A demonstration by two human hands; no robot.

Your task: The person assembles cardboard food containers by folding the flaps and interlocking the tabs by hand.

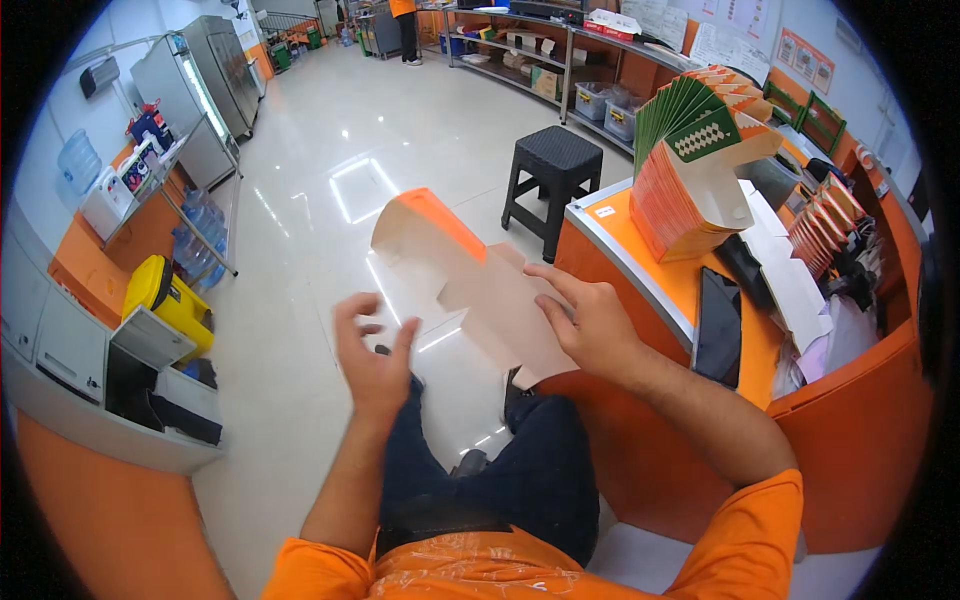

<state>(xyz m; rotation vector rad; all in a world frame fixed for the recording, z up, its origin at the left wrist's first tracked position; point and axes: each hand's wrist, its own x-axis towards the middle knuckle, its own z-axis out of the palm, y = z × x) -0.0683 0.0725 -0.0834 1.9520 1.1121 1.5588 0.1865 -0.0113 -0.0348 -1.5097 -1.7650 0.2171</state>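
An unfolded cardboard box blank [520,310], pale inside with an orange printed flap, is in front of me above my lap. My right hand [590,320] grips its right edge between thumb and fingers. To the left of the blank, my left hand [375,350] is raised with its fingers apart and curved, holding nothing. On the orange counter [648,235] to my right stand partly folded orange boxes [675,205], nested together, with a fan of green-sided ones [680,115] behind.
A dark phone [717,330] lies near the counter's front edge, beside white flattened card [790,290]. A black stool [553,180] stands past the counter. At left are a yellow bin [165,295] and a grey cabinet [70,345]. Another person [405,30] stands far off.
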